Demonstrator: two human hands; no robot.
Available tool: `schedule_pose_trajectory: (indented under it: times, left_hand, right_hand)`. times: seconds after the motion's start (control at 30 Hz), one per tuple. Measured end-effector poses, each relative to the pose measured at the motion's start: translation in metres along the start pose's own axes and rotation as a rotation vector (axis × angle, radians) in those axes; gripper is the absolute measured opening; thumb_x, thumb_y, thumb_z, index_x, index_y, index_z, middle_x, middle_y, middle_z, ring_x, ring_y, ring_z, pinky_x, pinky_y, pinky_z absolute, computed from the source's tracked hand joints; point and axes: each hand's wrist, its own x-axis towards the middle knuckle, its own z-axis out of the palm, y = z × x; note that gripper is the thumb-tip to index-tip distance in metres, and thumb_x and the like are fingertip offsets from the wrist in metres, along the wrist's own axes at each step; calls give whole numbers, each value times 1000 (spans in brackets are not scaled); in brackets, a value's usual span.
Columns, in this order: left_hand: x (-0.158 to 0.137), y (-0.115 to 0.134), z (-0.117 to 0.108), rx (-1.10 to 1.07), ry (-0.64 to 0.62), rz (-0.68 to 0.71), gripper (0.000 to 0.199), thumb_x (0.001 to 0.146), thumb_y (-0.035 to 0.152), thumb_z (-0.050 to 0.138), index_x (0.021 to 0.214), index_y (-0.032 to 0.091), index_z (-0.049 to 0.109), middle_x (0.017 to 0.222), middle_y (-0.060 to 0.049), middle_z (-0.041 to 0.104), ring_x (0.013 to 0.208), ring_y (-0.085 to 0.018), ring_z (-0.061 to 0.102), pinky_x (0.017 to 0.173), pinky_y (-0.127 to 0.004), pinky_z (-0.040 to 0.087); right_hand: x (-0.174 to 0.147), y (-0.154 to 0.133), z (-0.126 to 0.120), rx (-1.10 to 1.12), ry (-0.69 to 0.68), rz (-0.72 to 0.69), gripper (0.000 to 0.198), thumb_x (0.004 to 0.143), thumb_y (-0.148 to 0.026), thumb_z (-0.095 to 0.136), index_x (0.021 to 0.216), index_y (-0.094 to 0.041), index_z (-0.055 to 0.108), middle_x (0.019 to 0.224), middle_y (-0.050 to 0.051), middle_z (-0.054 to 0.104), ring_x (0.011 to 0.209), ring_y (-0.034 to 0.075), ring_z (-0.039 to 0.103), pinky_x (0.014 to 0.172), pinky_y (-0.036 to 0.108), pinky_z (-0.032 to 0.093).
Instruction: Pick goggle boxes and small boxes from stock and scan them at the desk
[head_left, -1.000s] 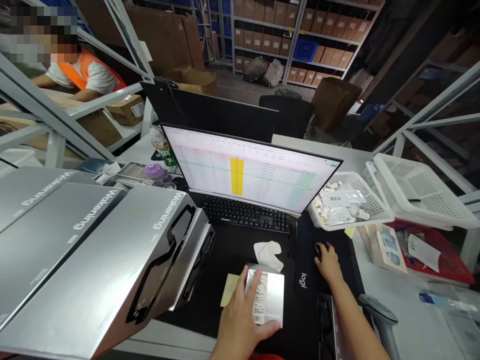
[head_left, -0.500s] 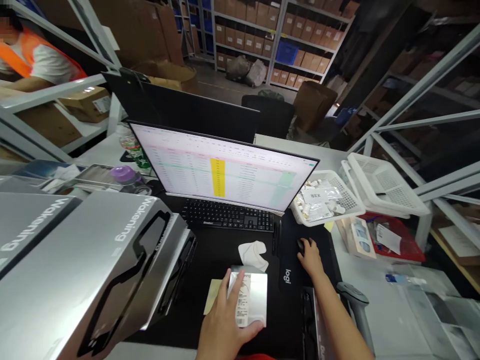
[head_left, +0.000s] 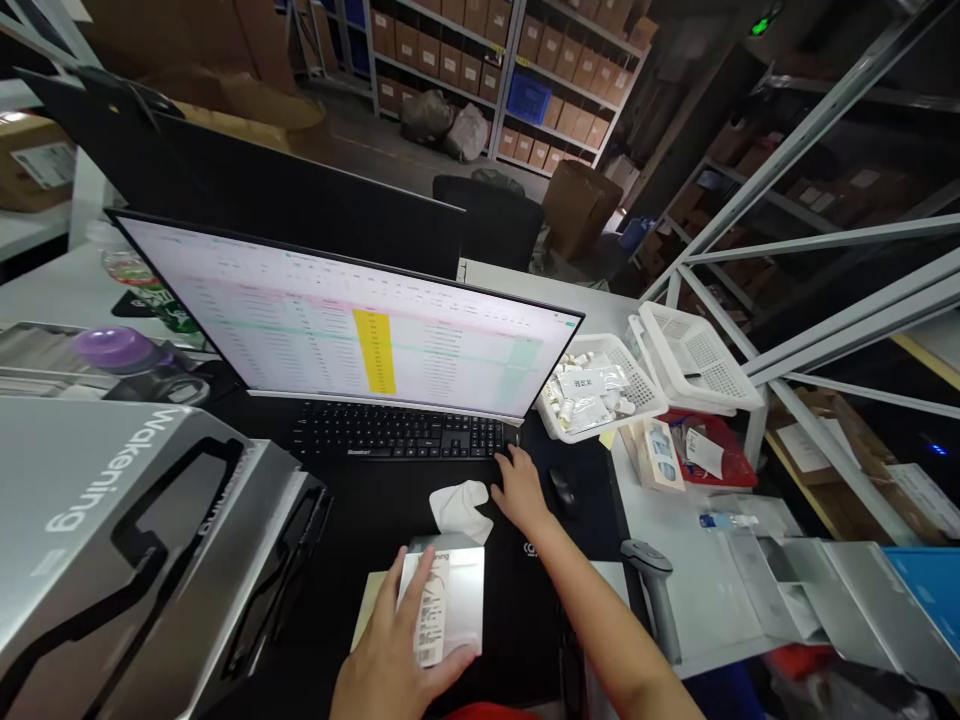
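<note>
My left hand grips a small silver box with a printed white label, thumb on its near edge and fingers across its left side. The box is low over the black desk mat. At the right end of the black keyboard, my right hand reaches forward with fingers apart, fingertips by the number keys. To its right lies a black mouse, untouched. A crumpled white paper lies just beyond the box, and a yellow note is partly under my left hand.
A monitor showing a spreadsheet stands behind the keyboard. Large silver boxes with black handles crowd the left. On the right are a white basket of small packets, a red tray and a grey barcode scanner.
My right hand has left the mouse and moved left to the keyboard's right end. My left hand still holds the silver box. The view has turned to the right.
</note>
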Motion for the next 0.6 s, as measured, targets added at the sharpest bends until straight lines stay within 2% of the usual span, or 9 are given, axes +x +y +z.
schedule_pose_trajectory:
  times: [0.17, 0.33, 0.5, 0.6]
  left_hand:
    - [0, -2, 1, 5, 24, 12, 88, 85, 43, 71, 164, 30, 34, 172, -10, 30, 141, -35, 56, 90, -39, 59]
    - [-1, -13, 13, -39, 76, 32, 90, 84, 47, 69, 164, 30, 31, 170, -9, 35, 139, -35, 57, 89, -41, 60]
    - [-4, -24, 31, -143, 205, 42, 91, 88, 48, 64, 164, 30, 19, 168, -9, 40, 151, -32, 45, 102, -44, 57]
    - [-4, -24, 32, -185, 227, 16, 90, 87, 50, 62, 163, 29, 18, 166, -10, 42, 150, -34, 46, 102, -46, 56]
  right_hand:
    - [13, -13, 25, 49, 17, 124, 66, 88, -15, 67, 152, -14, 51, 168, 23, 30, 157, 43, 25, 125, 60, 27]
    - [23, -22, 43, 97, 60, 83, 67, 88, -11, 64, 153, -24, 51, 170, 17, 30, 158, 42, 23, 123, 65, 27]
    - [40, -38, 35, 58, 18, 110, 62, 89, -6, 58, 150, -20, 56, 171, 18, 28, 160, 41, 19, 127, 60, 21]
    - [28, -38, 20, 168, 26, 35, 64, 87, -5, 57, 150, -15, 54, 171, 19, 27, 159, 40, 22, 129, 57, 19]
